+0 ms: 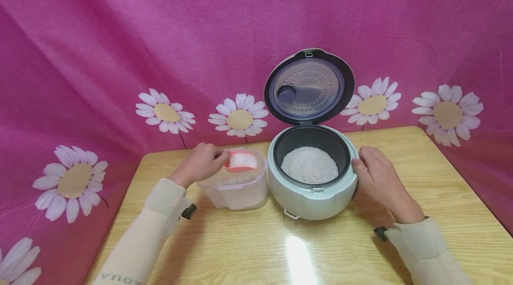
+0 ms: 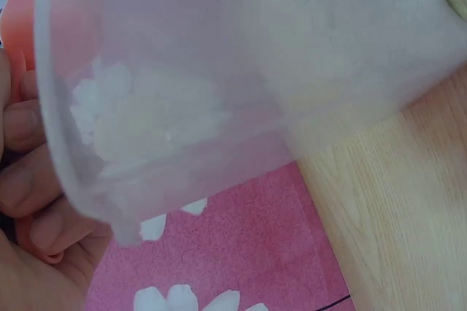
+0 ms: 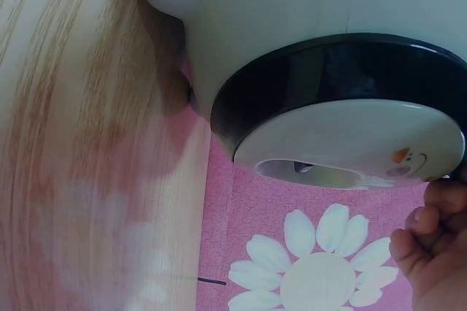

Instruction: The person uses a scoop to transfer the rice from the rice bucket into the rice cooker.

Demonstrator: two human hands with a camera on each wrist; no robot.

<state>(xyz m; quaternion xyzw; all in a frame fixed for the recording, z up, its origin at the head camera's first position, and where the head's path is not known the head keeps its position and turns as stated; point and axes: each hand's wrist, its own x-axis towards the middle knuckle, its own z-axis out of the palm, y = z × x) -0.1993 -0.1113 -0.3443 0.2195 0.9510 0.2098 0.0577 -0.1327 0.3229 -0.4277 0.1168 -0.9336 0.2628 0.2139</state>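
My left hand point(image 1: 204, 162) pinches the handle of a small coral-pink scoop point(image 1: 236, 169) heaped with white rice. The scoop is level over a translucent plastic container point(image 1: 240, 196) that holds more rice. In the left wrist view the container wall point(image 2: 219, 48) covers part of the scoop and of my curled fingers point(image 2: 25, 187). To the right stands a pale rice cooker point(image 1: 308, 207), its lid point(image 1: 310, 87) raised and a mound of rice point(image 1: 310, 164) in its dark pot. My right hand point(image 1: 382, 182) holds the cooker's right side, thumb at the rim and fingertips beside the panel.
The container and cooker stand side by side on a light wooden table point(image 1: 240, 249). Behind and to the left hangs a magenta cloth point(image 1: 200, 44) printed with white daisies. A wire-like handle point(image 1: 291, 214) sticks out low at the cooker's front.
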